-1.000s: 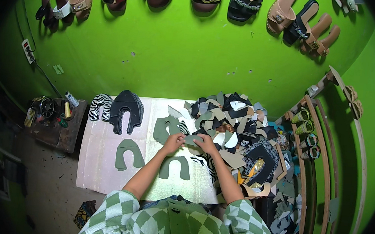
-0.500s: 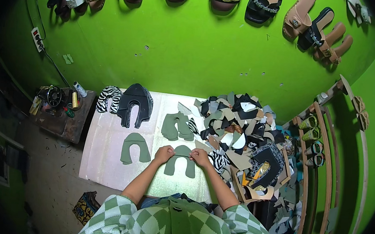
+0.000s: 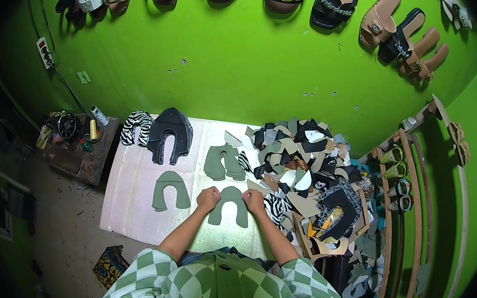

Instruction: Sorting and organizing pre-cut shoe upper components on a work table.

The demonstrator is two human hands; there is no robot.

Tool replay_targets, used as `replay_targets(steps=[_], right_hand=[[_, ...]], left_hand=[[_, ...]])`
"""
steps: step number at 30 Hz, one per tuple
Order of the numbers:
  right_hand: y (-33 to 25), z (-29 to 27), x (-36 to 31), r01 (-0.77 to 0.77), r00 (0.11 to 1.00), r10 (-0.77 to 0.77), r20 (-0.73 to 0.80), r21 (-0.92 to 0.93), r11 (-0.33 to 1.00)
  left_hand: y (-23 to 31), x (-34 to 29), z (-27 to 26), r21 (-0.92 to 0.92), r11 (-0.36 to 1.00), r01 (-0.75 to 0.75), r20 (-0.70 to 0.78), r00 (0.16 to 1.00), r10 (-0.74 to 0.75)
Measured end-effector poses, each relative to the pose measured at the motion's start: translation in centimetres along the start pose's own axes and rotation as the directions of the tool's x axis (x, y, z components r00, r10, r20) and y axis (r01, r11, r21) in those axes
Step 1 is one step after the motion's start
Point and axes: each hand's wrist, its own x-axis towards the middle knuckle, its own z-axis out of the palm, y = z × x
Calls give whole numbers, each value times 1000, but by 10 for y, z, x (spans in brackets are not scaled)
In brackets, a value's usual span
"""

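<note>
A green, U-shaped shoe upper piece [image 3: 229, 204] lies on the pale table in front of me, its curved end away from me. My left hand [image 3: 208, 198] is closed at its left edge, near the curve. On the opposite edge, my right hand [image 3: 254, 201] is closed in the same way, thumb and fingers together. Just beyond sits a stack of similar green upper pieces [image 3: 223, 162]. More green pieces [image 3: 171, 191], overlapping, rest to the left of my left hand.
Black upper pieces [image 3: 170, 135] and zebra-striped ones [image 3: 136, 129] lie at the table's [image 3: 133, 208] far left. Mixed scraps [image 3: 300, 154] are heaped on the right, beside an open box [image 3: 320, 245]. A sewing machine [image 3: 68, 125] stands left; a wooden shoe rack [image 3: 406, 218] stands right.
Both hands stay at the green upper piece, with the fingers drawn slightly outward along its edges. The view has shifted a little; the other pieces lie as before.
</note>
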Motion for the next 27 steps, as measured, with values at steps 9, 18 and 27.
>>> replay_targets(steps=[9, 18, 27], right_hand=[[3, 2, -4, 16, 1000, -15, -22, 31, 999], [-2, 9, -8, 25, 997, -28, -66, -57, 998], [-13, 22, -53, 443, 869, -493, 41, -506, 740]], left_hand=[[10, -3, -5, 132, 987, 90, -64, 995, -82], [13, -14, 4, 134, 991, -20, -202, 978, 47], [-7, -47, 26, 549, 731, -405, -121, 827, 549]])
